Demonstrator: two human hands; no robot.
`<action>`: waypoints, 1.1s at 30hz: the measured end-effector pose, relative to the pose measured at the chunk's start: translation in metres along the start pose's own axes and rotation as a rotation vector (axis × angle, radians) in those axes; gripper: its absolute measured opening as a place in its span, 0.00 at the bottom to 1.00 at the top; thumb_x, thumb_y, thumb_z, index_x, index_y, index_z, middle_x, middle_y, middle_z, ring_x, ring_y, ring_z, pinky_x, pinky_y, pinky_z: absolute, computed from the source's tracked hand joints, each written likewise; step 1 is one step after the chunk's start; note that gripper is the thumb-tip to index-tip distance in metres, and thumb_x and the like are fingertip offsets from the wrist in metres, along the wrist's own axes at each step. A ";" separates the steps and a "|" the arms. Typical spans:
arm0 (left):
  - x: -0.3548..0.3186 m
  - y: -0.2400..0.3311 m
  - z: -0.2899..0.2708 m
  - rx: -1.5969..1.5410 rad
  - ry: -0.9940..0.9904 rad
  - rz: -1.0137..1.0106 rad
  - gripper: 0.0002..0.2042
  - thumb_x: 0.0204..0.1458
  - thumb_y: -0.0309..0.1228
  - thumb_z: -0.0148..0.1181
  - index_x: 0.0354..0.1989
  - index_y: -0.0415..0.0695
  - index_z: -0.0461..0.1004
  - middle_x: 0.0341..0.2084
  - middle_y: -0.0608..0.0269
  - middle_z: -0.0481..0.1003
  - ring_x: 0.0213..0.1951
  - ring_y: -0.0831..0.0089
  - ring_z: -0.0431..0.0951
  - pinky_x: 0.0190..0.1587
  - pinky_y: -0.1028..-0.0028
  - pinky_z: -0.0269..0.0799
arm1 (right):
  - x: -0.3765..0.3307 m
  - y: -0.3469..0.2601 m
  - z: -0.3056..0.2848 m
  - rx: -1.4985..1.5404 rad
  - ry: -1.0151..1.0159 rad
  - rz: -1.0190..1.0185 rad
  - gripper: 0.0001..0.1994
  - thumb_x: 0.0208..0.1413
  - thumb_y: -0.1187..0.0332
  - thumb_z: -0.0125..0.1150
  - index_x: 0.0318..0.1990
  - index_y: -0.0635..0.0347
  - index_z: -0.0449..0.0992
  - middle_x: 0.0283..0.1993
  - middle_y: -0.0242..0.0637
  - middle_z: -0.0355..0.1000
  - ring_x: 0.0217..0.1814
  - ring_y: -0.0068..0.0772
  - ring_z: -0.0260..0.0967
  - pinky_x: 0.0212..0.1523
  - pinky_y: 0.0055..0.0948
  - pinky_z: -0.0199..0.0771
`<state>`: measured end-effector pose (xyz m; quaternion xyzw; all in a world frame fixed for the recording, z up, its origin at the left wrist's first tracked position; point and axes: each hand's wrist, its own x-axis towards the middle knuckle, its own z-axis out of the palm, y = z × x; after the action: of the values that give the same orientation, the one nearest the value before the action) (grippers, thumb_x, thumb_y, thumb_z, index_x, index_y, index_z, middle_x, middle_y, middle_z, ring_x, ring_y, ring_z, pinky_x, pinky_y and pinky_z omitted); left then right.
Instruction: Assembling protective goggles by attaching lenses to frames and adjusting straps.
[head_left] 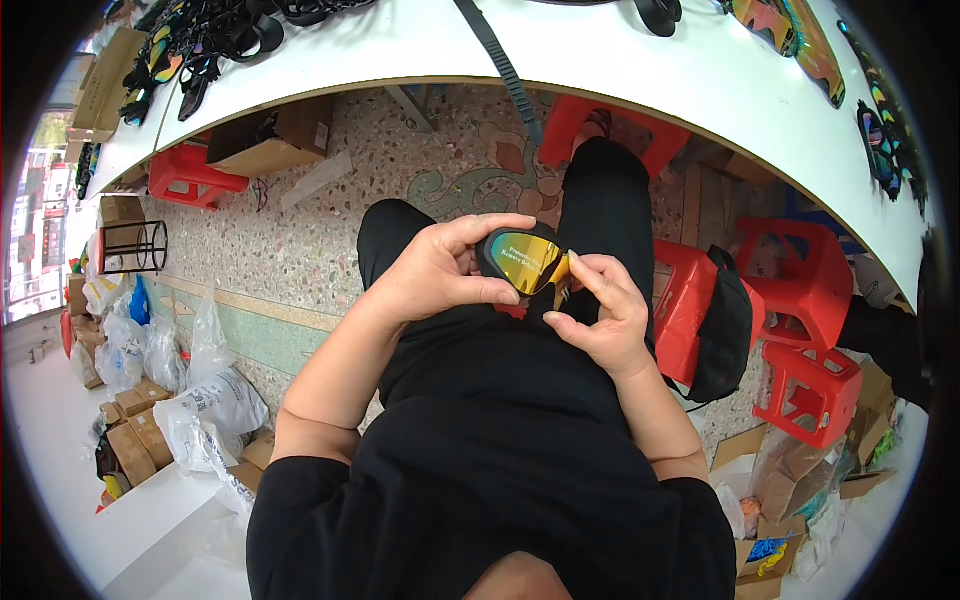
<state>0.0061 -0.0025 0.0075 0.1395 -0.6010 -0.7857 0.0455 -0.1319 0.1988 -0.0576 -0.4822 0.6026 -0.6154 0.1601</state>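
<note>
Above my lap I hold a pair of swim goggles with dark frames and mirrored yellow lenses. The near-side eyepiece of the swim goggles [522,263] faces up, with pale print across its lens. My left hand [440,262] is closed round its left side, thumb below and index finger along the top. My right hand [608,312] pinches the right end, where a second yellow surface shows edge-on; my fingers partly hide it. Beyond my hands, a dark ribbed strap [503,75] hangs over the edge of the white table.
The white table [400,50] curves across the far side, with black goggles and straps [235,35] heaped left and mirrored lenses [800,45] right. Red stools [805,275] stand to my right, one bearing a black bag [725,330]. Boxes and plastic bags [205,405] lie at left.
</note>
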 end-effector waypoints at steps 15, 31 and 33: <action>0.003 0.013 -0.001 0.325 -0.016 -0.055 0.33 0.32 0.28 0.81 0.53 0.45 0.77 0.49 0.61 0.76 0.53 0.71 0.74 0.60 0.71 0.66 | 0.002 -0.007 0.004 -0.033 -0.025 -0.006 0.33 0.37 0.71 0.80 0.56 0.63 0.75 0.47 0.42 0.71 0.44 0.33 0.72 0.44 0.27 0.74; 0.007 -0.008 -0.005 0.037 -0.073 -0.013 0.34 0.30 0.31 0.80 0.52 0.41 0.77 0.48 0.62 0.75 0.52 0.71 0.74 0.59 0.72 0.66 | 0.025 -0.006 0.000 0.970 -0.090 0.546 0.18 0.59 0.74 0.62 0.56 0.64 0.69 0.49 0.36 0.71 0.49 0.23 0.71 0.52 0.24 0.71; 0.006 -0.010 -0.005 0.023 -0.045 0.001 0.34 0.30 0.31 0.80 0.52 0.40 0.77 0.48 0.62 0.75 0.52 0.71 0.75 0.59 0.72 0.67 | 0.022 -0.005 0.002 1.030 -0.039 0.633 0.13 0.59 0.76 0.61 0.52 0.65 0.74 0.45 0.35 0.72 0.45 0.22 0.71 0.48 0.22 0.72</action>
<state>0.0029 -0.0055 -0.0046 0.1221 -0.6110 -0.7816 0.0307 -0.1393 0.1815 -0.0448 -0.1513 0.3382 -0.7416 0.5593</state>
